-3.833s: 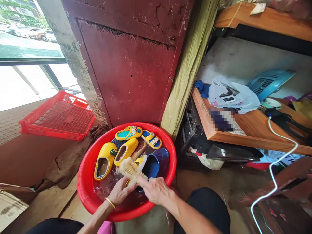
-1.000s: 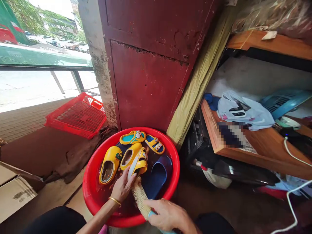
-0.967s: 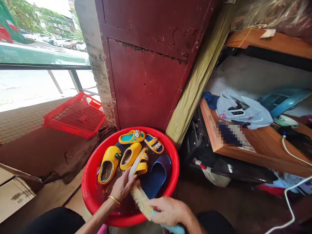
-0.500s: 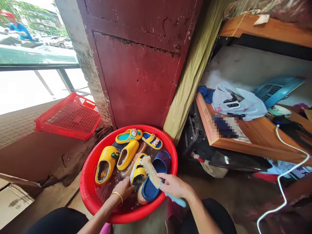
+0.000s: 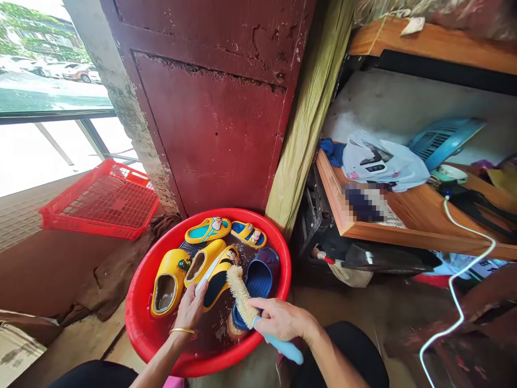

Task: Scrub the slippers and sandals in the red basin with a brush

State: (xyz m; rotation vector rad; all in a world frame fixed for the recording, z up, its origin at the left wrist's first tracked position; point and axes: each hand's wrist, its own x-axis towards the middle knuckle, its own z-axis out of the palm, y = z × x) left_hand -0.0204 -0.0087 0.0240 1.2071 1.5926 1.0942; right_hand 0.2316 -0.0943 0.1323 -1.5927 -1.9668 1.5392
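My left hand (image 5: 190, 311) is closed on the white sole edge of a yellow sandal (image 5: 218, 283) with a dark insole, tilted over the water. My right hand (image 5: 283, 319) grips a scrub brush (image 5: 241, 296) with cream bristles and a light blue handle. The bristles are just right of the sandal; I cannot tell whether they touch it. Both hands are over a red basin (image 5: 135, 323) of murky water. Around them lie a yellow clog (image 5: 167, 277), another yellow slipper (image 5: 194, 267), a yellow and teal slipper (image 5: 208, 230), a yellow and blue sandal (image 5: 249, 233) and a navy slipper (image 5: 263, 272).
Behind the basin stands a dark red door (image 5: 218, 134), with a yellowish curtain (image 5: 311, 113) beside it. A red plastic crate (image 5: 100, 202) is at left. On the right, a wooden desk (image 5: 416, 213) bears a plastic bag (image 5: 382, 161) and a blue fan (image 5: 444, 141); a white cable (image 5: 454, 302) hangs down.
My left hand has come up and left, lifting and turning the yellow sandal so its white side shows. The brush has shifted slightly down and left. The view has swung slightly right.
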